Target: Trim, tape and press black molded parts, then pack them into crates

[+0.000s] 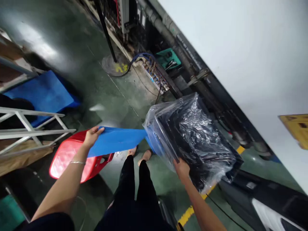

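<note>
My left hand (92, 136) pinches the near corner of a blue sheet (117, 139) that looks thin and flexible. The sheet stretches across in front of my legs, and its far end runs in beside a stack of black panels (173, 128) under clear plastic film (199, 118). My right hand (181, 168) is closed on the lower left edge of that wrapped black stack; its fingertips are partly hidden by the film. Beneath my left forearm stands a red plastic stool or chair (66, 157), partly covered by the arm and the sheet.
A large white machine (240, 48) fills the upper right, with pipes and a hose manifold (155, 75) below it. A green tray (168, 59) holds tools. A black pole rises from a round base (115, 65). White metal framing (29, 128) and a blue platform (42, 94) stand left.
</note>
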A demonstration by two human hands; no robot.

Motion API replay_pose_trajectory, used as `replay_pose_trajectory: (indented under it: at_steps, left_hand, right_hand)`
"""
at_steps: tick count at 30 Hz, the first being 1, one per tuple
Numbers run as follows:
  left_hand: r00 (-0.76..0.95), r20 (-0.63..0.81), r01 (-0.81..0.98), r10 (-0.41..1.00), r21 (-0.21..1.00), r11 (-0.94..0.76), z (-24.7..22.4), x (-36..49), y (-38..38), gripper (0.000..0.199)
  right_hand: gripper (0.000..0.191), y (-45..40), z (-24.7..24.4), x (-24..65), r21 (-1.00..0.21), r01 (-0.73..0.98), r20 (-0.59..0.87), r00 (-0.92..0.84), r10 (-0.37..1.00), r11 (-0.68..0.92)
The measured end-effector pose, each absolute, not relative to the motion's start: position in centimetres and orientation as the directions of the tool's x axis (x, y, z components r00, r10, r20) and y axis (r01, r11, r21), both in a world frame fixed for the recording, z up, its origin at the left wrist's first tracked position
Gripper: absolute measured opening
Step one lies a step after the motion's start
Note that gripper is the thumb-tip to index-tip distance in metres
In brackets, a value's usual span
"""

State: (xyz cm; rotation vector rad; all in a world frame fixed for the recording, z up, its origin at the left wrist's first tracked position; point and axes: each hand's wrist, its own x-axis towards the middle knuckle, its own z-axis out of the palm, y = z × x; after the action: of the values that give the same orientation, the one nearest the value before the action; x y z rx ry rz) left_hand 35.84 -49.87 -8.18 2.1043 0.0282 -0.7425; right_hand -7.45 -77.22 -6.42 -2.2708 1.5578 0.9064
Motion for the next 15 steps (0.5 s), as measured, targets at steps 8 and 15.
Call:
replay_pose_trajectory:
  at_steps: [8, 15]
  left_hand:
    - [0.716, -0.415, -0.053, -0.561, 0.769, -0.637, 9.6, 37.5, -50.5, 0.041]
    - [0.67, -0.081, -0.217, -0.737, 0.929, -0.3, 16.3, 35.7, -57.2, 0.026]
  right_hand:
    - [0.086, -73.6, 1.5, 1.6, -0.455, -0.71, -0.432, 0.703, -0.565, -0.537]
    - [0.034, -73.1, 10.4, 4.9, -0.818, -0.422, -0.258, 0.876, -0.407, -0.39]
